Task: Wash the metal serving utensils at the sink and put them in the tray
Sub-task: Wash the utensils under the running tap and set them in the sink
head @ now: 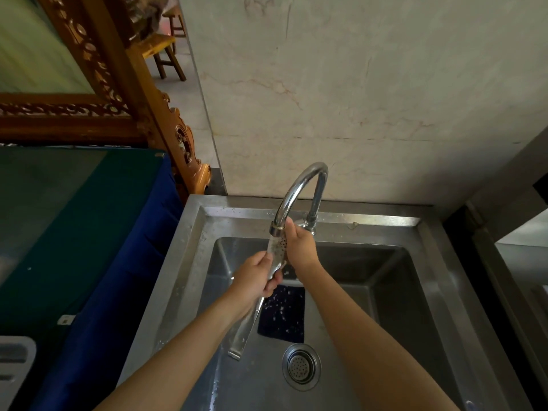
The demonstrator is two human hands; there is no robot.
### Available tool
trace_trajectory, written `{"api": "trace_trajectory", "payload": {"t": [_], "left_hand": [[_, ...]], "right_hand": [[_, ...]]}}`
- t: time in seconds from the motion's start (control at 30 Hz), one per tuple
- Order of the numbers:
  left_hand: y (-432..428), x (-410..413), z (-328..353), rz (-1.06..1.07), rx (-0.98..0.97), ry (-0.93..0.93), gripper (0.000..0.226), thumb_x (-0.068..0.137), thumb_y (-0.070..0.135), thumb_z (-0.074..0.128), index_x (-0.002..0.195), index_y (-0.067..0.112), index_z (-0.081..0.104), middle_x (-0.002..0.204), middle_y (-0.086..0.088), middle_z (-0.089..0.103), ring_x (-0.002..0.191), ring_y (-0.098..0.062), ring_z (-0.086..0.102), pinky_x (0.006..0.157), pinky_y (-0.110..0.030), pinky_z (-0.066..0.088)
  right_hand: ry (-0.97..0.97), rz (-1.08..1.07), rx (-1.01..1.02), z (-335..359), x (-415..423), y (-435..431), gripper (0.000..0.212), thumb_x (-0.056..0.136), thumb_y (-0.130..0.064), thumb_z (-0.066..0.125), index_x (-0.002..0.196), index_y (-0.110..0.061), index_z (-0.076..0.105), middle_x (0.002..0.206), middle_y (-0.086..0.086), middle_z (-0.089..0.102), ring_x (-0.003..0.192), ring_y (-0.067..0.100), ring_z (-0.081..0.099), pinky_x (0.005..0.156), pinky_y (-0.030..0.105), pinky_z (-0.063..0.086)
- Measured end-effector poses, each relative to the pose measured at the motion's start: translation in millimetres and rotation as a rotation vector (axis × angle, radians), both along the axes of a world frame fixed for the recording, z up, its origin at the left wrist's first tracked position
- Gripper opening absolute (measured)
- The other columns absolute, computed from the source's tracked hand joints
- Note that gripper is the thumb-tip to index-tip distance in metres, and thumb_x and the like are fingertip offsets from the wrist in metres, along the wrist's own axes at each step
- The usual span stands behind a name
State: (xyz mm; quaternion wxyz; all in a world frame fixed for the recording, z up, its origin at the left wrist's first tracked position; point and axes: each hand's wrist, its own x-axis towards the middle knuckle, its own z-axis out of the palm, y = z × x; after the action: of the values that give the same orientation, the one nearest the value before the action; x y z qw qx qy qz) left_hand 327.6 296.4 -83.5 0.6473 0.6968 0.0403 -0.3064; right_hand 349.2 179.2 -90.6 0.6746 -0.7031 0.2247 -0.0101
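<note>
Marble-patterned wall (370, 84) backs a stainless steel sink (439, 292), with a blue-and-green covered counter (89, 232) to its left and carved wooden furniture (127, 93) beyond that. At the sink's rear a curved faucet (299, 191) arches forward, its spout ending right above the work.

Both hands are closed on one perforated metal serving utensil (277, 253). Its long axis runs steeply from the holed blade, up under the spout, down and toward the person to the flat handle end low in the basin, left of the drain strainer (301, 366). The left hand (256, 278) wraps the neck where blade meets handle; the right hand (299, 247) presses against the blade's right side, fingers bent over it just beside the spout. Water appears to run over the blade, though the stream is hard to make out.

A dark mat (283, 314) speckled with white bits lies on the basin floor under the utensil.

Judging from this, the step in hand is rinsing or rubbing the blade. A grey slotted tray (17, 354) shows at the far lower left edge, past the covered counter, well apart from the sink. That puts the left hand on the nearer side for carrying the utensil over. The handle would have to rise clear of the sink's left rim, and the faucet's arch crowds the blade above.
</note>
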Motion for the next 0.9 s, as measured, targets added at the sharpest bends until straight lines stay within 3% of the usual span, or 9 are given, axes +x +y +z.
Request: {"api": "trace_trajectory", "payload": {"t": [0.1, 0.17, 0.27, 0.33, 0.4, 0.47, 0.6, 0.77, 0.9], "left_hand": [[0, 7, -21, 0.046, -0.176, 0.049, 0.025, 0.099, 0.013, 0.036, 0.096, 0.006, 0.059, 0.067, -0.007, 0.063, 0.049, -0.013, 0.053, 0.042, -0.021, 0.039], [-1, 10, -36, 0.070, -0.222, 0.063, 0.022, 0.098, 0.012, 0.039, 0.094, 0.006, 0.060, 0.069, -0.010, 0.064, 0.052, -0.015, 0.056, 0.044, -0.023, 0.041], [-7, 5, -58, 0.045, -0.153, 0.069, 0.028, 0.099, 0.023, 0.040, 0.095, 0.005, 0.062, 0.066, -0.009, 0.066, 0.045, -0.011, 0.054, 0.040, -0.019, 0.039], [-12, -1, -71, 0.030, -0.099, 0.055, 0.036, 0.098, 0.032, 0.038, 0.095, 0.005, 0.061, 0.058, -0.006, 0.063, 0.038, -0.009, 0.048, 0.036, -0.019, 0.034], [-18, 0, -75, 0.062, -0.068, 0.023, 0.042, 0.097, 0.040, 0.037, 0.089, 0.006, 0.060, 0.051, -0.004, 0.057, 0.035, -0.010, 0.044, 0.034, -0.020, 0.031], [-24, 7, -73, 0.145, -0.037, -0.034, 0.047, 0.094, 0.049, 0.038, 0.084, 0.009, 0.061, 0.052, -0.006, 0.056, 0.039, -0.014, 0.048, 0.038, -0.021, 0.036], [-35, 24, -68, 0.264, 0.079, -0.214, 0.037, 0.095, 0.045, 0.040, 0.078, 0.023, 0.066, 0.074, -0.010, 0.070, 0.066, -0.022, 0.065, 0.054, -0.029, 0.050], [-30, 12, -79, 0.236, 0.110, -0.432, 0.034, 0.095, 0.044, 0.040, 0.085, 0.027, 0.068, 0.076, 0.002, 0.071, 0.069, -0.005, 0.067, 0.058, -0.012, 0.049], [-38, 13, -78, 0.225, 0.090, -0.493, 0.032, 0.095, 0.041, 0.041, 0.079, 0.030, 0.066, 0.071, 0.007, 0.071, 0.068, 0.002, 0.065, 0.056, -0.007, 0.046]], "right_hand": [[-0.039, 0.251, -0.139, -13, -7, -7, 0.014, 0.095, -0.021, 0.047, 0.098, -0.008, 0.052, 0.083, 0.007, 0.055, 0.074, 0.019, 0.055, 0.067, 0.032, 0.049], [-0.062, 0.321, -0.206, -26, -12, -11, 0.023, 0.089, -0.018, 0.056, 0.110, -0.010, 0.050, 0.096, 0.009, 0.059, 0.085, 0.022, 0.061, 0.074, 0.038, 0.054], [-0.076, 0.192, -0.307, -41, -13, -11, 0.020, 0.091, -0.027, 0.056, 0.085, -0.008, 0.054, 0.079, 0.010, 0.061, 0.071, 0.022, 0.061, 0.067, 0.038, 0.051], [-0.085, 0.105, -0.405, -52, -9, -13, 0.038, 0.095, -0.036, 0.046, 0.063, -0.015, 0.045, 0.060, 0.001, 0.050, 0.056, 0.015, 0.049, 0.059, 0.034, 0.042], [-0.081, 0.090, -0.518, -58, -6, -11, 0.045, 0.098, -0.041, 0.037, 0.062, -0.016, 0.046, 0.062, 0.003, 0.053, 0.060, 0.019, 0.052, 0.060, 0.033, 0.042], [-0.078, 0.117, -0.590, -62, -6, -4, 0.048, 0.099, -0.043, 0.030, 0.076, -0.010, 0.056, 0.075, 0.011, 0.064, 0.072, 0.026, 0.062, 0.065, 0.035, 0.048], [-0.128, 0.119, -0.597, -68, -10, 7, 0.050, 0.099, -0.043, 0.026, 0.096, -0.005, 0.057, 0.087, 0.018, 0.067, 0.080, 0.033, 0.063, 0.072, 0.042, 0.052], [-0.145, 0.202, -0.387, -62, -7, -7, 0.045, 0.098, -0.042, 0.034, 0.069, -0.013, 0.052, 0.063, 0.000, 0.054, 0.062, 0.017, 0.051, 0.063, 0.036, 0.043], [-0.129, 0.063, -0.268, -63, -12, -2, 0.046, 0.098, -0.040, 0.035, 0.061, -0.017, 0.049, 0.059, -0.003, 0.052, 0.056, 0.010, 0.049, 0.063, 0.032, 0.043]]}}
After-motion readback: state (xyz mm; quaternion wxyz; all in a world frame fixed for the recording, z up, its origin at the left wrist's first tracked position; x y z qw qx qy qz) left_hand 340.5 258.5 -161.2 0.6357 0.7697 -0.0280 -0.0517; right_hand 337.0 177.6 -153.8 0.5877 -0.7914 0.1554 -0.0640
